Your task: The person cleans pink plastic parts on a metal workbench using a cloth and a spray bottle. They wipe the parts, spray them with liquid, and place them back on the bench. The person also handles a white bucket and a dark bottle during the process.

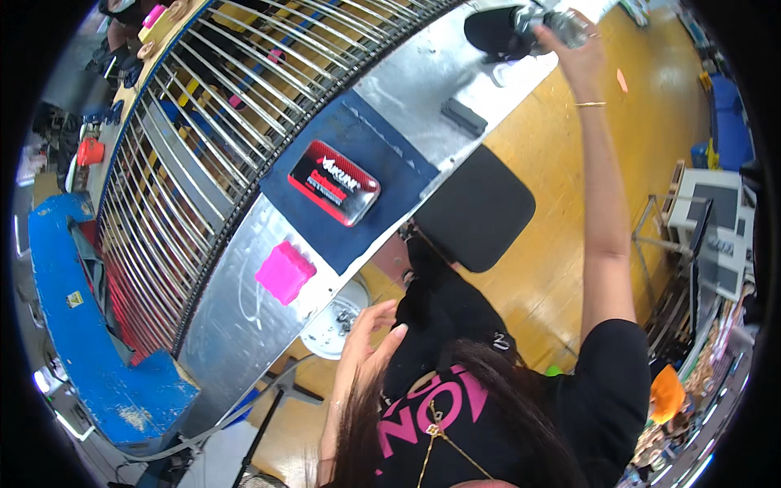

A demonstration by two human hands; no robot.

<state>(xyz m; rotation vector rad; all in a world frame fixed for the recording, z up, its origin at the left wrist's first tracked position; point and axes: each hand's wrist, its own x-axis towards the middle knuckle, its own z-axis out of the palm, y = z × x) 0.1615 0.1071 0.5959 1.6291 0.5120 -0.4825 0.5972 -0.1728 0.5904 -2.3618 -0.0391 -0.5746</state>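
The metal bench (407,73) ran beside me; at its far end the right hand (582,57) gripped a clear container (569,28), while the left hand (368,337), fingers loosely spread, hung near a white dish (324,351).

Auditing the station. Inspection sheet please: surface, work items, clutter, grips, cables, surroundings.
Surface: shiny metal table, marked; navy cloth on it.
Work items: clear object, kind unclear; white dish of small pieces by the table edge.
Clutter: black-and-red case on the cloth; pink block and dark oblong on the metal.
Grips: right grip around the clear object; left grip empty, open, near the dish.
Cables: white cord beside the pink block; grey cable lower left.
Surroundings: black stool, yellow floor, metal rod rack, blue bench.
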